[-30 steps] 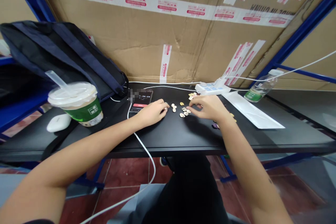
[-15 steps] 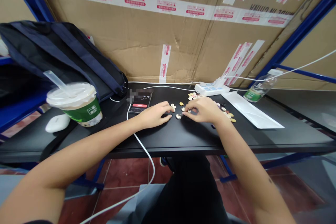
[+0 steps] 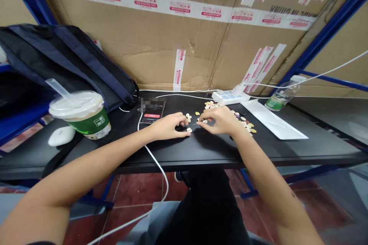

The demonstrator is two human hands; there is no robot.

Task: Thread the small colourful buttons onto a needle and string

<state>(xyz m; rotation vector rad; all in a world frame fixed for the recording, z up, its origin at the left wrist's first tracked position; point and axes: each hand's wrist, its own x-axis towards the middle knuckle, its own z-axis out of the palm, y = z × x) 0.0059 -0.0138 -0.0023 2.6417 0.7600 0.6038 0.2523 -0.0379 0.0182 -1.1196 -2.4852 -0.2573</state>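
Palm down on the black table, my left hand (image 3: 172, 125) has thumb and fingers apart. A cream button (image 3: 189, 130) lies at the tip of its thumb. Just beyond its fingertips sit a few more pale buttons (image 3: 188, 116). My right hand (image 3: 220, 119) is pinched on a thin needle (image 3: 194, 124), which points left toward that cream button. Other pale buttons lie partly hidden under the right fingers, and a yellow button (image 3: 197, 113) lies between the hands. Behind and beside the right hand spreads a loose pile of mixed buttons (image 3: 211, 105).
A phone (image 3: 152, 116) with a white cable lies left of my left hand. Farther left stand a lidded drink cup (image 3: 86, 118), a white earbud case (image 3: 61, 136) and a backpack (image 3: 83, 53). To the right are a power strip (image 3: 230, 97), a white packet (image 3: 276, 120) and a bottle (image 3: 283, 95).
The cream button that was by the right hand's needle now lies farther left, at my left thumb. My right hand has shifted slightly left, and the needle stands apart from the button.
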